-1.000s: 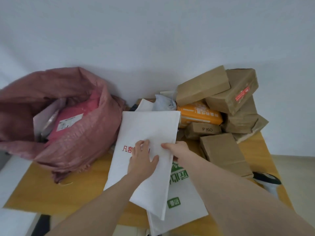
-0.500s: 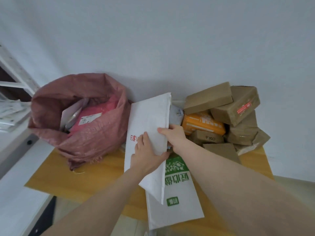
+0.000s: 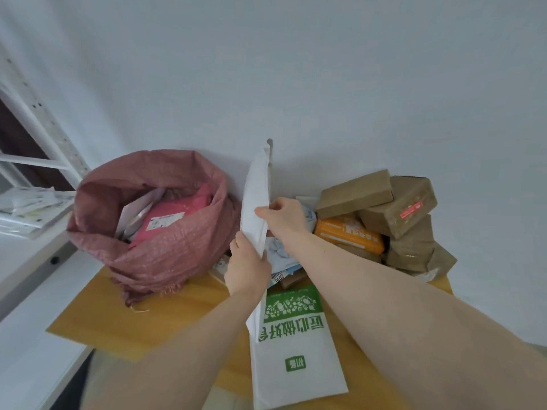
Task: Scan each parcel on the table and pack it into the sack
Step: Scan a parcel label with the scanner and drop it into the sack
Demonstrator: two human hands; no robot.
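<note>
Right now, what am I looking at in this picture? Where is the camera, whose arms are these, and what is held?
The camera sits on a person's head and looks down at their own bare arms. Both hands, the left hand and the right hand, hold a flat white parcel standing on edge above the wooden table. To the left stands an open pink sack with parcels already inside. To the right is a pile of brown boxes. Another white bag with green print lies on the table.
</note>
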